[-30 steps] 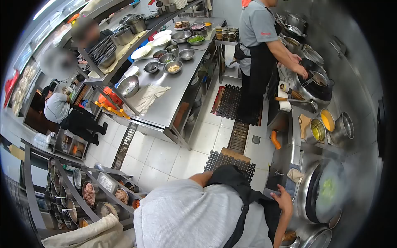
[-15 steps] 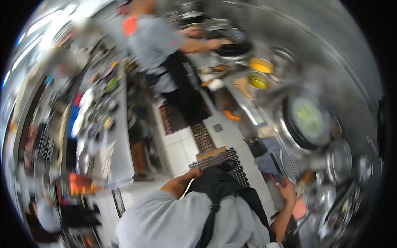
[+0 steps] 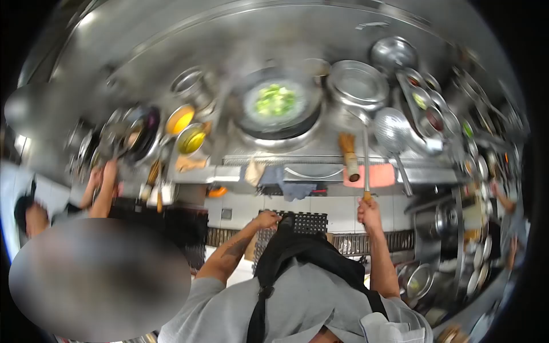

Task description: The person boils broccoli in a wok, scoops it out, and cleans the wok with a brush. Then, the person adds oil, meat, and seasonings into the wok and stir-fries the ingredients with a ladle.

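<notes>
My right hand point(image 3: 369, 212) is wrapped round the wooden end of a long-handled ladle point(image 3: 366, 157). The ladle's head lies by the rim of a metal pot point(image 3: 358, 84). My left hand point(image 3: 267, 219) is closed beside the black apron point(image 3: 286, 243) at my waist; I cannot make out anything in it. Ahead, a wok point(image 3: 275, 128) sits on the burner, with chopped green vegetables point(image 3: 275, 100) in cloudy liquid. To its right are a perforated skimmer point(image 3: 392, 130) and a bamboo brush point(image 3: 348, 155), the brush standing near a pink cloth point(image 3: 377, 175).
Left of the wok stand containers of orange liquid point(image 3: 180, 119) and yellow liquid point(image 3: 191, 140). Seasoning containers point(image 3: 420, 100) line the right side. Grey cloths point(image 3: 286, 186) hang over the counter edge. A co-worker's hands point(image 3: 103, 171) are at another pan on the left.
My view has swung right to face the wok and stove. The right hand, earlier low by the counter edge, now grips the ladle handle. My left hand stays near my waist.
</notes>
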A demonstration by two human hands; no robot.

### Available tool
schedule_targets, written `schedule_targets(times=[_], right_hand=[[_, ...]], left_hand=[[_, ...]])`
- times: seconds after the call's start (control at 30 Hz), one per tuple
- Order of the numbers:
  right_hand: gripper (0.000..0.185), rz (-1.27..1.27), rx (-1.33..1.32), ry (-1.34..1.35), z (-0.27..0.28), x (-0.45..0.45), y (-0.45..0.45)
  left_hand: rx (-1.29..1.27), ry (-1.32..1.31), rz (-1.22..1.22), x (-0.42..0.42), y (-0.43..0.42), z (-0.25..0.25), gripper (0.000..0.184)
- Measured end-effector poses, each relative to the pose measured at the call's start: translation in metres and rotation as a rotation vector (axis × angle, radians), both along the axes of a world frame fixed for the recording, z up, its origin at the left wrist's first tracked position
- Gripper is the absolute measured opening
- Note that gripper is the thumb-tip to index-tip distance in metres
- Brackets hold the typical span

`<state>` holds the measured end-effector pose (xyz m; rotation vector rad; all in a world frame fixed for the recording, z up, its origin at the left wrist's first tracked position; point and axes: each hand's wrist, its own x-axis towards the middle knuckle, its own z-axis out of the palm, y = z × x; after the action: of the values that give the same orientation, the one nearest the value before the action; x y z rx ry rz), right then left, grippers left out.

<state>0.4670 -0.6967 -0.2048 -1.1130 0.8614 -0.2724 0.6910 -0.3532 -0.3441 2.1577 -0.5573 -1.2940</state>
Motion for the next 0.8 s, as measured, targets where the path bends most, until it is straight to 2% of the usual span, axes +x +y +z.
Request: schedule_targets(times=[0.03, 0.1, 0.13, 0.2, 0.3, 0.37, 0.43, 0.47, 0.5, 0.57, 0.63, 0.67, 0.73, 0.8], right_hand=[[0.018, 0.010, 0.199, -0.132, 0.006, -0.009, 0.009], [0.021, -0.002, 0.306, -0.340, 0.039, -0.017, 0.031], [0.021, -0.046, 0.304, -0.333, 0.054, -0.021, 0.035], [0.023, -0.042, 0.098, -0.423, 0.084, -0.021, 0.035], [0.032, -0.127, -0.154, -0.567, 0.125, -0.041, 0.022], [0.037, -0.184, -0.266, -0.576, 0.154, -0.067, 0.018], [0.036, -0.327, -0.417, -0.356, 0.170, -0.101, 0.021], [0.042, -0.564, -0.638, -0.208, 0.189, -0.100, 0.034], [0.049, -0.664, -0.656, -0.082, 0.198, -0.118, 0.047], [0.053, -0.730, -0.793, -0.024, 0.183, -0.162, 0.070], [0.054, -0.760, -0.719, 0.094, 0.164, -0.202, 0.103], [0.052, -0.855, -0.524, -0.012, 0.162, -0.205, 0.120], [0.046, -0.923, -0.495, 0.027, 0.138, -0.219, 0.135], [0.042, -0.957, -0.414, 0.070, 0.145, -0.212, 0.132]], left_hand=[[-0.043, 0.072, -0.052, 0.004, -0.034, 0.008, 0.036], [-0.198, 0.174, -0.178, -0.011, -0.101, 0.025, 0.037], [-0.256, 0.248, -0.198, -0.024, -0.135, 0.043, 0.035], [-0.407, 0.327, -0.421, -0.047, -0.195, 0.048, 0.032], [-0.466, 0.438, -0.480, -0.088, -0.276, 0.081, 0.028], [-0.504, 0.544, -0.501, -0.106, -0.323, 0.081, 0.030], [-0.387, 0.792, -0.312, -0.126, -0.375, 0.078, 0.049], [-0.294, 0.930, -0.227, -0.129, -0.404, 0.074, 0.062], [-0.263, 0.978, -0.127, -0.129, -0.433, 0.062, 0.068], [-0.193, 1.043, 0.116, -0.139, -0.480, 0.055, 0.081], [-0.150, 1.077, 0.317, -0.150, -0.514, 0.056, 0.093], [-0.139, 1.091, 0.370, -0.153, -0.525, 0.051, 0.099], [-0.266, 1.368, 0.384, -0.149, -0.558, 0.015, 0.100], [-0.225, 1.238, 0.737, -0.158, -0.570, 0.044, 0.094]])
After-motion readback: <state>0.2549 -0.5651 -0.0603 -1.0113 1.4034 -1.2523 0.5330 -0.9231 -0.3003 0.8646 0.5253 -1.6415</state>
